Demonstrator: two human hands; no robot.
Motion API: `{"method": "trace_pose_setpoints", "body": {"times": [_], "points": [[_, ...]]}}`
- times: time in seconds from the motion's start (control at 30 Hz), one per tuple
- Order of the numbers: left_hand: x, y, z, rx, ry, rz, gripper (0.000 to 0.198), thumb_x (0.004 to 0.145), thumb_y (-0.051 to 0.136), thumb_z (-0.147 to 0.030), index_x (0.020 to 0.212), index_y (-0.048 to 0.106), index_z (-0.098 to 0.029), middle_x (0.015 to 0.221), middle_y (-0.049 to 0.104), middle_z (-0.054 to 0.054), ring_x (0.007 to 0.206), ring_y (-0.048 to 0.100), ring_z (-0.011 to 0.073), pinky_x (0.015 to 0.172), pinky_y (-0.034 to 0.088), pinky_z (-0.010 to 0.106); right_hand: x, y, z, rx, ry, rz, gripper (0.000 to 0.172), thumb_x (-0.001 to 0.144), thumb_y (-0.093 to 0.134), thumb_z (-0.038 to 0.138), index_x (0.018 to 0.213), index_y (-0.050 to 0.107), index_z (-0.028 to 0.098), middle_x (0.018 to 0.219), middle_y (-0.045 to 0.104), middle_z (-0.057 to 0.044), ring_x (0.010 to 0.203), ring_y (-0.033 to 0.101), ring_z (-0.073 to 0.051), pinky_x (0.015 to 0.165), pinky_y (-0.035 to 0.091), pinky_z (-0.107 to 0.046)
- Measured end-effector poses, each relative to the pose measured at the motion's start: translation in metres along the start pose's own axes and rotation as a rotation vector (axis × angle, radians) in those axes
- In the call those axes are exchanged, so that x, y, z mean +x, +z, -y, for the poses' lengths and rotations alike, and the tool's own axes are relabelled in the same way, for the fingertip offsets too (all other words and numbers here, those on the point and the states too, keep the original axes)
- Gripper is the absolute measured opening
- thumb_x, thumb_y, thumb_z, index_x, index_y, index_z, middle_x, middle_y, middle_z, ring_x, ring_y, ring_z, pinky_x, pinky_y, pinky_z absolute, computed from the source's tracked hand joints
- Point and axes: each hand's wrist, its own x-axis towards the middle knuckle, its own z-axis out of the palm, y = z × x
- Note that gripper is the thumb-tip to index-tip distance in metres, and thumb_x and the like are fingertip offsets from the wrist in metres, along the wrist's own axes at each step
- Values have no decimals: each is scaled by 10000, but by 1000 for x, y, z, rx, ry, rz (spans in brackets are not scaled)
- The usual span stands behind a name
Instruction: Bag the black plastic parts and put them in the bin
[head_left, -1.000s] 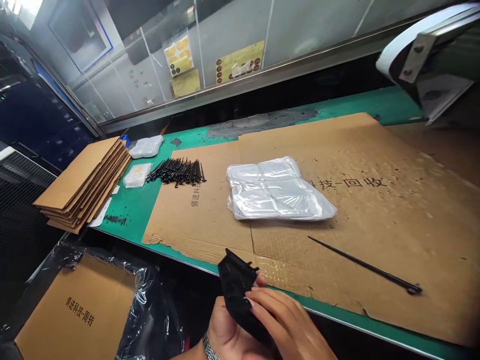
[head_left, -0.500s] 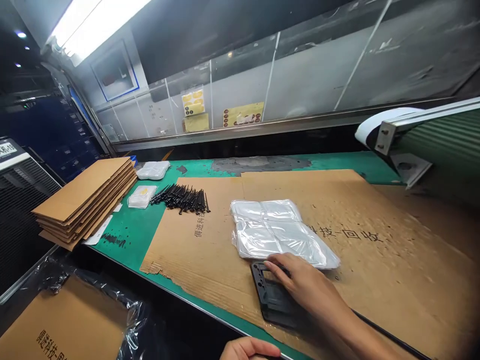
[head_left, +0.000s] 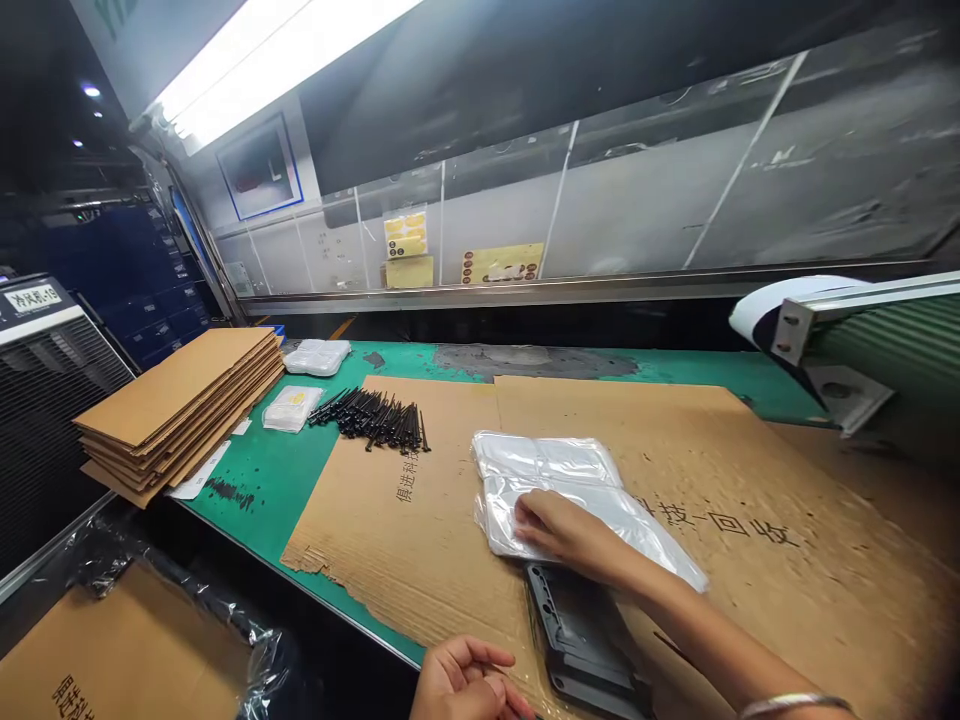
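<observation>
My right hand (head_left: 562, 530) lies on the stack of clear plastic bags (head_left: 547, 460), its fingers bent together and pinching at the top bag. Right below that wrist, a black rectangular plastic frame (head_left: 581, 635) with small holes along its left side rests on the cardboard. At the bottom edge my left hand (head_left: 465, 685) hovers by the table's front rim, left of the frame. Its fingers are curled in, and what they hold, if anything, is hidden.
Black pin-like parts (head_left: 382, 415) lie heaped on the cardboard sheet (head_left: 420, 560). Flat cardboard pieces (head_left: 180, 385) are stacked at left beside small bag packs (head_left: 292, 408). A lined box (head_left: 142, 650) stands below the table. A green belt (head_left: 900, 350) juts in at right.
My right hand has moved off the black frame onto the plastic bags. My left hand has come further into view. The whole view has shifted slightly.
</observation>
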Motion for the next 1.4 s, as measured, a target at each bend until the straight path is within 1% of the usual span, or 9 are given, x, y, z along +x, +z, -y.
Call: {"method": "trace_pose_setpoints", "body": {"times": [0.37,0.47,0.57,0.77,1.0,1.07,1.17,1.27,1.4], "points": [[30,31,-38,414,183,-111,425,647,585,-412,911,562,-80,733,619,75,602,529,133,554,347,256,-2,6,-2,51,-21,-72,123,850,571,145,729,545,153,757,526,6,792,512,-174,767,414,-354],[46,32,-42,611,342,-112,360,713,528,-302,1002,592,-97,962,621,123,872,539,204,788,387,334,1,8,-8,193,-7,-116,191,879,550,226,703,522,158,727,514,10,751,510,-165,746,413,-344],[61,36,-47,849,538,-16,396,719,517,-184,1107,595,-162,1204,555,109,1121,427,254,989,262,370,7,2,-16,406,29,-130,291,902,521,349,681,494,162,674,503,22,661,513,-143,665,427,-305],[80,45,-52,1158,585,57,342,742,503,-219,1056,636,-215,1175,589,107,1050,434,342,951,214,514,9,-30,-18,825,100,-174,458,858,443,600,680,448,178,669,519,11,589,511,-132,587,422,-286],[80,50,-67,1031,772,-20,835,711,612,-285,1411,190,-112,1483,190,159,1323,180,309,1059,95,414,-16,-52,40,1069,13,-141,517,692,585,684,711,460,183,640,493,10,601,450,-138,597,386,-284],[79,51,-77,1011,791,37,804,705,637,-341,1390,268,-136,1410,356,159,1281,286,290,1045,135,404,-25,-48,56,1082,-11,-111,499,699,603,663,689,475,180,619,453,23,591,412,-133,575,368,-270],[74,50,-89,1033,730,152,438,717,629,-400,1101,621,-189,944,676,96,901,562,242,971,239,420,-40,-40,69,1091,19,-136,517,723,543,705,730,470,193,650,414,31,579,380,-129,518,338,-248],[64,45,-93,1024,712,161,280,754,580,-419,781,708,-172,656,647,63,636,523,171,849,345,383,-57,-33,72,1098,92,-119,560,707,531,733,902,471,211,688,438,26,539,367,-129,466,299,-239],[42,39,-91,978,680,170,348,754,560,-468,792,708,-156,593,601,51,540,447,136,564,365,283,-84,-26,76,1137,67,131,512,679,599,684,761,506,187,622,404,25,550,332,-128,492,253,-241]]}}
